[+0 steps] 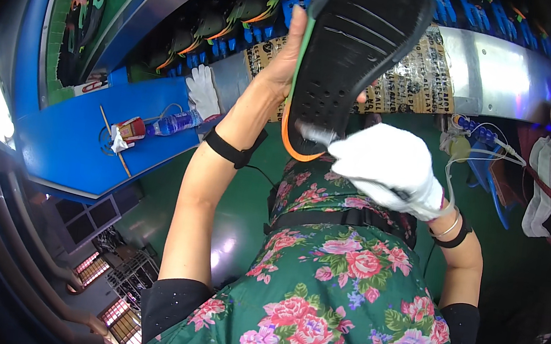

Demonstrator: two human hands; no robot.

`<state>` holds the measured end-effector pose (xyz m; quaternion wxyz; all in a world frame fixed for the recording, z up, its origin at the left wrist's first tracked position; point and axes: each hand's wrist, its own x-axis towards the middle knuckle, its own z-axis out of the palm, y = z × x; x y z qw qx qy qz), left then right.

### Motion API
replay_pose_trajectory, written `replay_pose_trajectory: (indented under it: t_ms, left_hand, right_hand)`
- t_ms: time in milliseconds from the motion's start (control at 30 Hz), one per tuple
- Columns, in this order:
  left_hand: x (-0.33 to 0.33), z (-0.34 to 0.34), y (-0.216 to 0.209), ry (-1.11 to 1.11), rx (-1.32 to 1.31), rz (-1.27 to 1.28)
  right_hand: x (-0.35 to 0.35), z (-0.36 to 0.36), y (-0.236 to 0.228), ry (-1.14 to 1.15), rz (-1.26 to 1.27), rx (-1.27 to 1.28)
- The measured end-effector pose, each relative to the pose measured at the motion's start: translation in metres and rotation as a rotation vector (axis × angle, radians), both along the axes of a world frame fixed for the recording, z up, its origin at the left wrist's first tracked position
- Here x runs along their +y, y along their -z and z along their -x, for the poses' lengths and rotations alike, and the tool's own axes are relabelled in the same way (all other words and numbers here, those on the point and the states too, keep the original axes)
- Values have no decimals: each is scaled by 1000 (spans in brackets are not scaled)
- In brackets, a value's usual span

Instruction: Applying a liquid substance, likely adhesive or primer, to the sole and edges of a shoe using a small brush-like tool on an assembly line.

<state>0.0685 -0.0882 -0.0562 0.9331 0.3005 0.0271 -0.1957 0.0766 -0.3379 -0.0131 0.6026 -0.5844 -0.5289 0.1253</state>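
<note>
Right fingers [349,154], cloth-gloved, near grooved, dimpled black sole [346,61]

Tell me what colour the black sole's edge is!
The sole's edge: green up its left side, orange round the lower end; head view.

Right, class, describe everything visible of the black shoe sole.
The shoe sole is black and rubbery-looking, with a green left edge turning orange around the lower end. Crosswise lines mark the wide upper part, which runs out of view; small holes or dimples dot the narrower lower part. The bare left hand holds it raised, this face toward the camera; the gloved right hand has a blurred pale tool, perhaps a brush, at its lower end.
</note>
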Motion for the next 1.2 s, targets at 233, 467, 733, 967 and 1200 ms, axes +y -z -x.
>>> replay_pose_trajectory:
  t_ms: [233, 467, 733, 967, 1200]
  left_hand:
    - [3, -8, -7, 146, 168, -274]
    - [-20, -19, -12, -141, 409, -57]
    - [-8, 58, 61, -202, 197, 229]
    - [-25, 62, 26, -64, 261, -409]
    - [-37, 62, 6, -402, 172, 351]
  right_hand:
    - [5, -16, 8, -315, 44, 262]
    - [-1, -29, 2, -226, 131, 476]
    - [-4, -49, -19, 322, 7, 132]
    - [-9, -48, -22, 299, 8, -164]
    - [-16, -22, -31, 418, -49, -240]
